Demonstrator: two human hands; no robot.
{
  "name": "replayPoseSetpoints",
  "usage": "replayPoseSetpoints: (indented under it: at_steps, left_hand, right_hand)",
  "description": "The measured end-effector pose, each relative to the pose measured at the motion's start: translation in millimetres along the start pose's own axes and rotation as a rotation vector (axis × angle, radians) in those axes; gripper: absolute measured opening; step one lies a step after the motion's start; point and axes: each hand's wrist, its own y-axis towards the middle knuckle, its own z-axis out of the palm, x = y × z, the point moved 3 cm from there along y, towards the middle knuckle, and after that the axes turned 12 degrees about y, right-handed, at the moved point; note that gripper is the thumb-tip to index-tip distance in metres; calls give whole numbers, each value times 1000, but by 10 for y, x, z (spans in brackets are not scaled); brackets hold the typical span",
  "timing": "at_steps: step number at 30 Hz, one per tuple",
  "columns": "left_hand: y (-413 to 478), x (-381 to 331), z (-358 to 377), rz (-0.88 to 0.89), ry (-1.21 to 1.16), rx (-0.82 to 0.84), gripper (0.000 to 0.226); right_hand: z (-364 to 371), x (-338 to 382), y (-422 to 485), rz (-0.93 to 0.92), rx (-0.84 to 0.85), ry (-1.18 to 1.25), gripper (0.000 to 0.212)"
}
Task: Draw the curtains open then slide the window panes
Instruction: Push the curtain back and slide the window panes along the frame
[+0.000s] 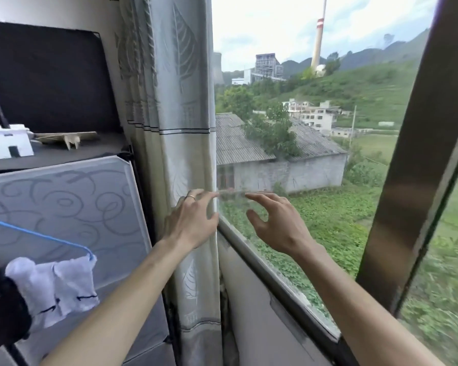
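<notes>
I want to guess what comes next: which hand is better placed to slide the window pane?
Probably the right hand: its straight fingers reach out at the glass of the window pane, while the left hand lies over the edge of the gathered curtain.

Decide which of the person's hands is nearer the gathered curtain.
Left. The left hand overlaps the curtain at its edge; the right hand is to its right, before the window pane.

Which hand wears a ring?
The left hand, against the curtain: a band shows on one finger. The right hand, at the pane, has none.
</notes>
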Motion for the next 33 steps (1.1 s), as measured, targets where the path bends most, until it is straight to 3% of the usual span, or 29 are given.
replayPoseSetpoints:
  at_steps: [6, 17, 25, 33]
  left_hand:
    - [-495, -562, -158, 269, -142, -59, 43]
    - [-1876, -2147, -528, 894, -337, -40, 43]
    - [-3566, -3590, -1270, 1323, -551, 1, 45]
    - [-5543, -4884, -2231, 1588, -704, 54, 41]
  right_hand:
    - [-460, 78, -1102, 123, -139, -15, 43]
    - [-1501, 481, -3421, 544, -467, -372, 42]
    - [-2593, 1436, -5698, 864, -788, -697, 40]
    - [-3433, 2530, -7781, 1140, -985, -924, 40]
